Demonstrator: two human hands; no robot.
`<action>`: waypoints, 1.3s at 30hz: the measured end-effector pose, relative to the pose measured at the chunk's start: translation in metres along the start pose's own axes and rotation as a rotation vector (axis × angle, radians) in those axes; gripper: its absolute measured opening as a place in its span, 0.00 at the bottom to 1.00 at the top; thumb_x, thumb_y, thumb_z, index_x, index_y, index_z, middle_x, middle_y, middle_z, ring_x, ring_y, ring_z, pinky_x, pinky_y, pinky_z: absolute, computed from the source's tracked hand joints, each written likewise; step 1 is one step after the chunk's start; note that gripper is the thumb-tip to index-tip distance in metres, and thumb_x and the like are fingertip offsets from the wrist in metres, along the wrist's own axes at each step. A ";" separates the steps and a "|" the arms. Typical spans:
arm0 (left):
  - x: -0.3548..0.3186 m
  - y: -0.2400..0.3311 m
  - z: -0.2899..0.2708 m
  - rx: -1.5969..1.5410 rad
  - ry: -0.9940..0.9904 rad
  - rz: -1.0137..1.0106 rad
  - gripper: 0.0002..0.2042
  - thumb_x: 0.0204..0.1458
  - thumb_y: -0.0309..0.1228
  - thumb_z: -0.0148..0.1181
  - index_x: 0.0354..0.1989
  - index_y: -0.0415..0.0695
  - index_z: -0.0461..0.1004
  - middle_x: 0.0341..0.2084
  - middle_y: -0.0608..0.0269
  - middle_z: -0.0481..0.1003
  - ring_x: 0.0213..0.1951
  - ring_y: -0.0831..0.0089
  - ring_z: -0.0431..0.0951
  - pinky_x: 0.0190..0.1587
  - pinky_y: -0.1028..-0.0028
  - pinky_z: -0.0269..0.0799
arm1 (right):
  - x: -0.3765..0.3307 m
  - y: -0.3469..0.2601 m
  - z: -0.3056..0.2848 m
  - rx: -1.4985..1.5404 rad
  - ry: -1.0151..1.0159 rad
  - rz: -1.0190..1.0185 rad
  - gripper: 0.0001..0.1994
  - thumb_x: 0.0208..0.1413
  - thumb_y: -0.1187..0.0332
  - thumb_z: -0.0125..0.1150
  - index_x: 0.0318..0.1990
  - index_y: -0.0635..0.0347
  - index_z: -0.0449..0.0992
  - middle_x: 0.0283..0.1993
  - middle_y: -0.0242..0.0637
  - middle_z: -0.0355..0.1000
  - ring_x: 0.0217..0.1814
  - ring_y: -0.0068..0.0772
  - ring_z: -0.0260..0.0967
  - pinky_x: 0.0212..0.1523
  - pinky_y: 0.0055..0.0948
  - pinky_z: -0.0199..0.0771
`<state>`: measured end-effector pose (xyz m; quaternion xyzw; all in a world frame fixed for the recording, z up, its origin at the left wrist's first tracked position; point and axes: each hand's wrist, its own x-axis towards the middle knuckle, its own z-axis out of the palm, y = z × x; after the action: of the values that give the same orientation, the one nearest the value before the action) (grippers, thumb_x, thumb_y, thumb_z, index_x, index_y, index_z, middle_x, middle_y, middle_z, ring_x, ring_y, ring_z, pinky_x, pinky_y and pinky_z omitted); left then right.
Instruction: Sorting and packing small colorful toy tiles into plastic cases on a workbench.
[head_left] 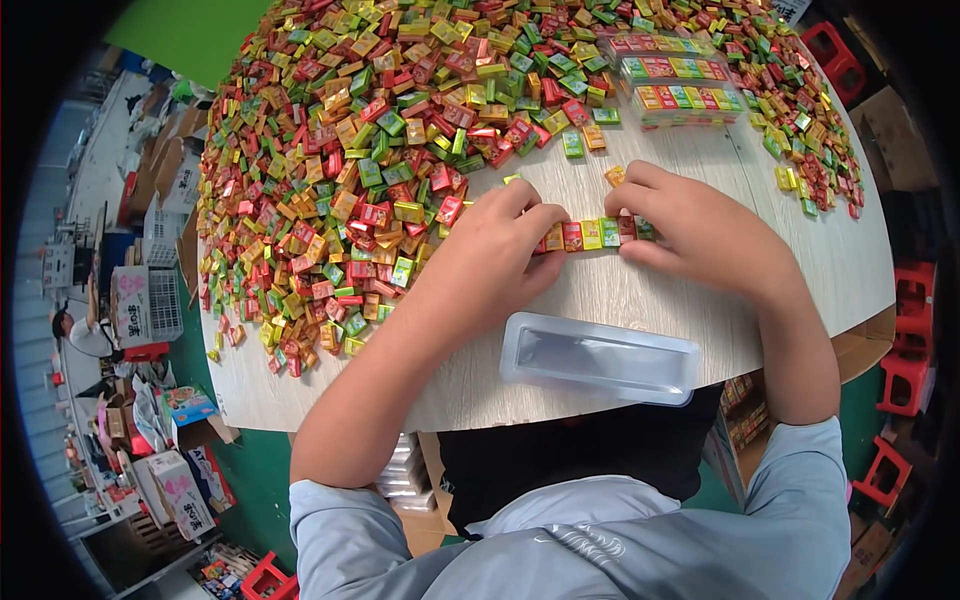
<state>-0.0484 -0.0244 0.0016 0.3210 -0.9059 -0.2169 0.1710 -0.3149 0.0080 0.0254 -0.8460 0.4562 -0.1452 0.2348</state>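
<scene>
A short row of small colourful boxes (592,235), in red, yellow, green and orange, lies on the table between my hands. My left hand (505,240) closes its fingers round the row's left end. At the right end, the bent fingers of my right hand (680,225) grip the boxes, partly hiding them. A single orange box (614,176) sits just beyond my right fingers. Nearer to me, a clear plastic tray (600,358) rests by the table's front edge, with no boxes in it.
A large heap of the same small boxes (330,170) covers the table's left and far side. Clear trays filled with boxes (685,97) are stacked at the back right, beside a smaller heap (808,150). Red stools (905,385) stand right of the table; another person (90,332) is far left.
</scene>
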 end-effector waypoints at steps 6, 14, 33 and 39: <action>0.002 -0.004 0.010 0.045 0.155 0.064 0.15 0.50 0.29 0.72 0.45 0.41 0.80 0.38 0.54 0.75 0.41 0.54 0.79 0.45 0.59 0.78 | 0.003 -0.012 0.008 -0.100 0.034 0.036 0.16 0.54 0.66 0.73 0.45 0.63 0.74 0.45 0.44 0.71 0.47 0.51 0.75 0.47 0.46 0.76; -0.001 0.000 0.009 0.088 0.161 0.013 0.14 0.49 0.30 0.72 0.43 0.40 0.79 0.37 0.53 0.75 0.44 0.52 0.79 0.49 0.57 0.77 | 0.012 -0.009 0.016 -0.180 0.116 -0.012 0.15 0.55 0.63 0.71 0.42 0.62 0.74 0.43 0.44 0.71 0.47 0.52 0.74 0.47 0.48 0.75; -0.004 -0.010 0.016 0.123 0.207 0.029 0.15 0.53 0.38 0.72 0.47 0.47 0.82 0.38 0.54 0.75 0.42 0.54 0.77 0.49 0.57 0.75 | 0.018 -0.017 0.020 -0.150 0.129 -0.025 0.17 0.54 0.66 0.70 0.49 0.61 0.79 0.44 0.45 0.72 0.47 0.52 0.75 0.49 0.45 0.76; -0.005 -0.005 0.012 0.139 0.257 0.010 0.13 0.53 0.38 0.72 0.46 0.50 0.85 0.37 0.56 0.76 0.40 0.54 0.78 0.46 0.58 0.75 | 0.021 -0.022 0.019 -0.122 0.117 0.025 0.17 0.54 0.66 0.71 0.50 0.61 0.79 0.44 0.45 0.72 0.46 0.51 0.75 0.48 0.43 0.77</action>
<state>-0.0480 -0.0211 -0.0122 0.3525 -0.8911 -0.1098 0.2640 -0.2791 0.0055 0.0213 -0.8429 0.4878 -0.1634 0.1575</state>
